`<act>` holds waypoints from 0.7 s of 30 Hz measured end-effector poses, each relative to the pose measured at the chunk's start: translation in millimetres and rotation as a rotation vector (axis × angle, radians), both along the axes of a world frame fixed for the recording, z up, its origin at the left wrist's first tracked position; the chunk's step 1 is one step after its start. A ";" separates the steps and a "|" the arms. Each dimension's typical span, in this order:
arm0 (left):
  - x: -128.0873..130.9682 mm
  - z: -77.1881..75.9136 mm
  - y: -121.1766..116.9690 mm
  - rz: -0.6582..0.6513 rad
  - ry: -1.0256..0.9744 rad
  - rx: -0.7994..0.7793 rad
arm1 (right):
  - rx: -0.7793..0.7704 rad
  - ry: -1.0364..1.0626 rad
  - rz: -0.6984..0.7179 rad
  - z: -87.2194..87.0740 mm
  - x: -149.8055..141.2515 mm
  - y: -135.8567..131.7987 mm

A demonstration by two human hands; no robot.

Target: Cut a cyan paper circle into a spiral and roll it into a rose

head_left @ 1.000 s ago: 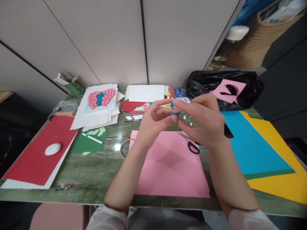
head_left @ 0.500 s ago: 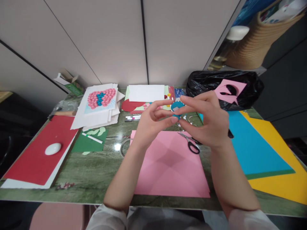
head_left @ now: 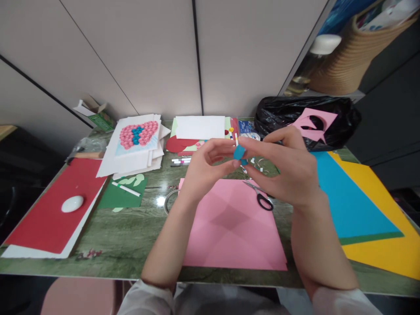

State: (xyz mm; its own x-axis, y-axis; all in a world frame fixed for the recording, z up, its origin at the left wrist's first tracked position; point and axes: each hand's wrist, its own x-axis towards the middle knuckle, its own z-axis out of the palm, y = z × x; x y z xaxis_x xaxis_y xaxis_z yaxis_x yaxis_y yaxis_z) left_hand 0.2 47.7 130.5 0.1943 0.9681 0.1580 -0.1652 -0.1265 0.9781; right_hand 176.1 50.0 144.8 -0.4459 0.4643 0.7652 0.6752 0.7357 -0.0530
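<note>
Above the table, a small curled piece of blue paper (head_left: 239, 152) is between the fingertips of both hands. My left hand (head_left: 207, 168) pinches it from the left, thumb below and fingers above. From the other side, my right hand (head_left: 285, 164) grips it with thumb and fingers bent round it; part of the paper is hidden behind the fingers. Below the hands lies a stack of pink paper (head_left: 232, 223). Scissors with black handles (head_left: 264, 202) rest on its upper right corner.
To the left are red paper (head_left: 55, 192) with a white oval object (head_left: 72, 204), green paper (head_left: 121, 199) and a butterfly picture (head_left: 139, 135). A roll of tape (head_left: 168, 202) touches the pink stack. Blue paper (head_left: 348, 201), yellow paper (head_left: 387, 256) and a black plastic bag (head_left: 348, 118) are right.
The blue paper has turned from a rounder, flatter face into a narrower curled shape. The fingers of both hands have shifted around it, the right hand moving slightly right and down.
</note>
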 end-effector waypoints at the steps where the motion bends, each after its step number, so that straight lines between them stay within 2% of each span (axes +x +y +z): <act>1: 0.4 -0.3 0.4 0.010 -0.006 0.016 | 0.003 0.002 0.001 0.1 -0.2 0.0; 8: 5.9 -1.6 -1.1 0.040 -0.046 0.009 | -0.001 0.001 -0.034 -0.7 -0.4 0.4; 13: 9.5 -4.2 -2.2 0.198 0.000 0.064 | 0.014 0.002 -0.043 -0.4 -0.4 0.5; 15: 10.4 -4.8 -2.9 0.202 0.059 0.075 | 0.013 0.001 -0.040 -0.2 -0.6 0.7; 18: 11.7 -4.4 -4.4 0.198 0.115 0.137 | 0.007 -0.004 -0.052 0.0 -1.0 1.1; 21: 13.1 -3.4 -6.0 0.262 0.172 0.242 | 0.003 -0.010 -0.081 0.0 -1.5 1.4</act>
State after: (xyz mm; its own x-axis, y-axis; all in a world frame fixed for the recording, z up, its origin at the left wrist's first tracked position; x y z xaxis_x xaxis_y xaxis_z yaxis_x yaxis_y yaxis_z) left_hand 13.2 41.7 127.1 -0.0105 0.9271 0.3746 0.0670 -0.3731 0.9254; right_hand 174.6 51.3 144.8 -0.4142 0.4973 0.7624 0.7332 0.6786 -0.0443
